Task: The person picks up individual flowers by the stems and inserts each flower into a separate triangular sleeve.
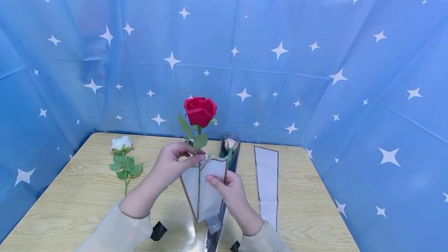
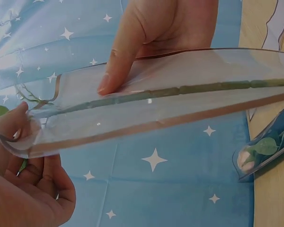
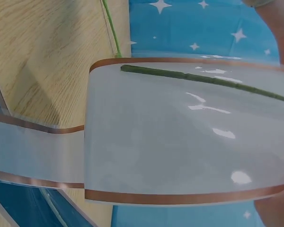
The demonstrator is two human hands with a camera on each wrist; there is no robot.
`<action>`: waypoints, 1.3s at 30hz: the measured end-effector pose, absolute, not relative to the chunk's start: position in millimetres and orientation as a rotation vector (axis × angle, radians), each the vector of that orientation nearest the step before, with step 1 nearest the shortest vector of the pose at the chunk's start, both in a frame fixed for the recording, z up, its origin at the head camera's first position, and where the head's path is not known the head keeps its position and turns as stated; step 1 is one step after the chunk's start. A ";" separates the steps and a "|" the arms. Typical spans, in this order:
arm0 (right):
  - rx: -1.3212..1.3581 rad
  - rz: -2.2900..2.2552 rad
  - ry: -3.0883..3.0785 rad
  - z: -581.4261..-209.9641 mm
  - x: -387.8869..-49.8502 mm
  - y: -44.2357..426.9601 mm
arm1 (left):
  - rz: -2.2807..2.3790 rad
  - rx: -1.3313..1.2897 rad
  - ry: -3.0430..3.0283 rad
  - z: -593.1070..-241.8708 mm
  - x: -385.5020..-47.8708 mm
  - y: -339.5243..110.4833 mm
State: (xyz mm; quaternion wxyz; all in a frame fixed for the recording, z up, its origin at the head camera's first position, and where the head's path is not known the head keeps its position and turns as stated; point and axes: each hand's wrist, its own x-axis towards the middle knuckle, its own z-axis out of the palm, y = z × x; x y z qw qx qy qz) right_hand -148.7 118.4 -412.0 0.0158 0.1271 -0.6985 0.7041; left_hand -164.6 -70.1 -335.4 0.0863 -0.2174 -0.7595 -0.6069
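A red rose (image 1: 200, 112) stands upright above a translucent sleeve with a brown border (image 1: 211, 193). My left hand (image 1: 176, 160) pinches the rose stem and the sleeve's top edge between thumb and fingers. The right hand (image 1: 232, 193) grips the sleeve's right edge, thumb on the front. In the left wrist view the green stem (image 2: 161, 94) runs along the sleeve (image 2: 146, 125), with the right thumb lying beside it. The stem's lower end (image 3: 128, 69) shows against the sleeve (image 3: 180, 142) in the right wrist view. Small green sprigs (image 1: 209, 156) stick out at the sleeve's top.
A white rose (image 1: 121, 143) lies at the table's left. Behind the hands, a long clear-fronted box (image 1: 233, 160) holds a pale pink rose (image 1: 230, 144). To its right lies a white brown-edged strip (image 1: 267, 182). Black pieces (image 1: 159, 231) lie near the front of the wooden table (image 1: 308, 205).
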 end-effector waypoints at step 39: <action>0.309 2.326 -2.122 -410.2 -150.9 119.7 | -1.931 -0.661 -2.207 -335.3 -159.4 -68.2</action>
